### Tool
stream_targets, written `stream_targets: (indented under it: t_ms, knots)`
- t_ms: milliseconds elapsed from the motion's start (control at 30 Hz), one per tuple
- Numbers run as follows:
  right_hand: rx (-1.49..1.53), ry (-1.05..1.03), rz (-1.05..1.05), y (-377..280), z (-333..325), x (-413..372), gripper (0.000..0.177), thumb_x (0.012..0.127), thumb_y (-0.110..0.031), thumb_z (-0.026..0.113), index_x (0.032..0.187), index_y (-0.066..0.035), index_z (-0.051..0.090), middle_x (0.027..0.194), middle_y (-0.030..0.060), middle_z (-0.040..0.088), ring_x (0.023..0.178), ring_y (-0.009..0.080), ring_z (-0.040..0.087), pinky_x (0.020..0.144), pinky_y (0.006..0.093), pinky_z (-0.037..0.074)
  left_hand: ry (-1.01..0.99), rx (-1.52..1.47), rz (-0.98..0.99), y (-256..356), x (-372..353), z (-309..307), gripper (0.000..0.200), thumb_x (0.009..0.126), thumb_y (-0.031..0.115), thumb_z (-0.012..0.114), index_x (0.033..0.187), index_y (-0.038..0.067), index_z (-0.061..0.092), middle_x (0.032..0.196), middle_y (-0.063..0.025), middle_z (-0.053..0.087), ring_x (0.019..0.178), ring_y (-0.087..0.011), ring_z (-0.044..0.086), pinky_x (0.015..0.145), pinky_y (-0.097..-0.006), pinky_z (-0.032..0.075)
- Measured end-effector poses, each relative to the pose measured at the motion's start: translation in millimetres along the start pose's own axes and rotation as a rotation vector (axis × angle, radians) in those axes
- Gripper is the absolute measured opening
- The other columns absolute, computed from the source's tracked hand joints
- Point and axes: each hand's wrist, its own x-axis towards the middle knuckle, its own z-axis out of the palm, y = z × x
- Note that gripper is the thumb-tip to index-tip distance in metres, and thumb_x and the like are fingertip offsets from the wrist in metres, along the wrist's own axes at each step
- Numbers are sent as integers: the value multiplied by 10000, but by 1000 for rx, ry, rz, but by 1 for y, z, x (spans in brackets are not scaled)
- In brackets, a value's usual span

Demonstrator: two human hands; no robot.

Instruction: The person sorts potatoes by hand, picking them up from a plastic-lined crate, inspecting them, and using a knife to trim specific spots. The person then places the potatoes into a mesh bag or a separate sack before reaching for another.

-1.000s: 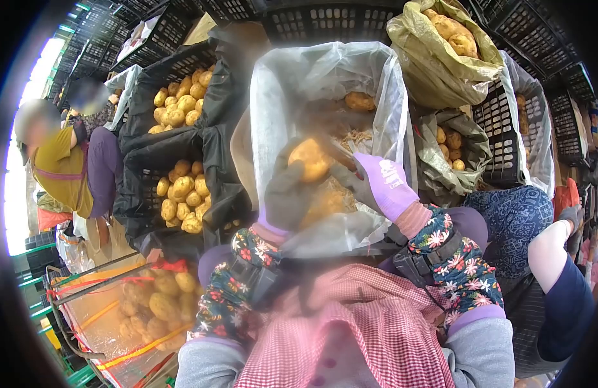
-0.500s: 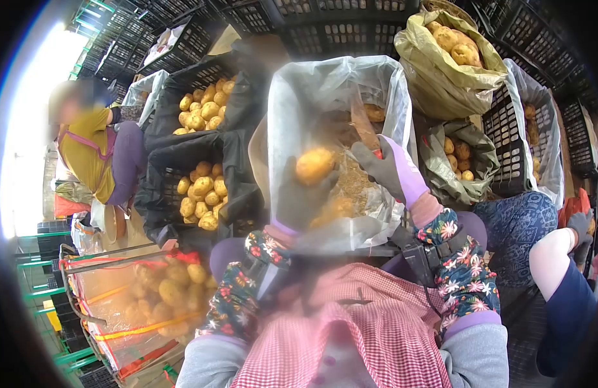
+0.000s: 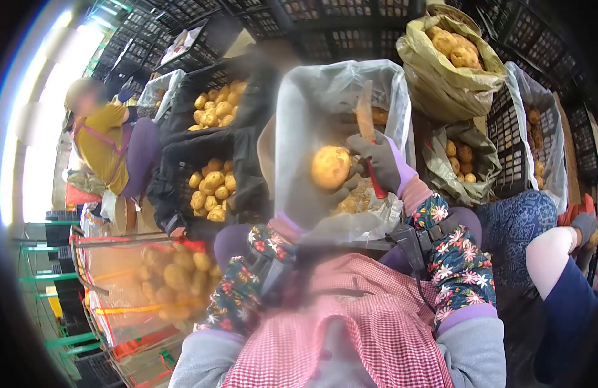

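My left hand (image 3: 305,194), in a dark glove partly smeared in the view, is closed under a yellow potato (image 3: 330,167) with a brownish top. Beside it, my right hand (image 3: 380,160) grips a knife (image 3: 365,111) by its red handle, the dirt-stained blade pointing away from me. My right fingertips reach close to the potato's side. Both hands are over a crate lined with clear plastic (image 3: 402,84). Soil and scraps lie inside it, along with another potato (image 3: 344,205) below my hands.
Two black-lined crates (image 3: 176,145) of potatoes stand at the left, and a mesh sack of potatoes (image 3: 176,275) is nearer me. Two open bags (image 3: 434,90) and a plastic-lined crate (image 3: 560,142) hold potatoes at the right. A person (image 3: 105,149) sits far left; another's arm (image 3: 551,252) reaches in from the right.
The potato in my left hand has moved slightly right, closer to my right hand. The knife blade has swung up from low in the crate and now points more upright.
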Motion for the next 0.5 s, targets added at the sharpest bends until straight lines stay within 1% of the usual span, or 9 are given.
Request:
stream_targets:
  t_ms: [33,67,133,167,200,267,333,400,500]
  knots:
    - [5,33,-9,-1,2,-1,334,905,-342,669,1074,-61,602,898,33,655,585,78,531,522,247,438,9,-17,16,2,-3,0,479,918,49,620,1343,12,404,1255,-191,578,1112,-291,634,901,-369,572]
    - [-1,42,-8,-2,1,-1,332,905,-338,668,1082,-64,607,902,29,656,592,78,532,528,247,439,14,165,169,0,-8,-1,447,945,92,591,1345,11,408,1257,-194,576,1099,-289,639,891,-357,576]
    - [-21,29,-12,0,-4,2,329,906,-332,666,1098,-69,617,910,21,659,606,78,534,539,248,442,61,105,208,9,-15,-19,398,986,153,535,1343,16,426,1252,-199,578,1071,-285,648,879,-339,580]
    - [-21,29,-8,5,-9,5,339,907,-325,662,1127,-71,617,921,21,661,615,77,532,546,242,440,86,-143,103,21,-16,-38,378,1000,172,506,1340,21,440,1246,-201,582,1055,-283,653,877,-333,581]
    - [-23,18,-6,10,-16,7,351,909,-318,659,1156,-73,617,932,21,663,624,76,530,554,236,438,128,-189,120,36,-25,-47,378,1000,183,506,1337,22,448,1247,-192,579,1064,-279,647,884,-336,573]
    - [-5,-37,-77,9,-19,2,363,914,-310,654,1186,-71,616,928,19,663,629,70,518,554,229,428,251,12,339,87,-62,-51,379,1001,206,506,1330,22,463,1249,-173,574,1081,-272,635,897,-342,558]
    - [16,-2,-107,3,-19,-6,362,932,-317,637,1192,-66,608,950,29,656,630,65,514,549,223,420,430,378,654,151,-125,-42,383,1002,229,505,1324,23,478,1251,-154,568,1098,-264,622,909,-349,542]
    - [-60,78,-117,-10,-15,-19,372,952,-326,612,1211,-60,594,977,47,644,633,61,511,547,217,416,667,751,962,213,-200,-22,388,1003,251,505,1317,24,492,1253,-135,562,1115,-256,610,922,-355,527]
    - [-147,60,-184,-14,-20,-19,380,1000,-316,534,1249,-33,577,1022,63,622,657,55,509,568,214,416,1004,1131,1261,273,-304,1,400,1004,285,504,1308,25,515,1256,-107,554,1141,-244,591,941,-365,504]
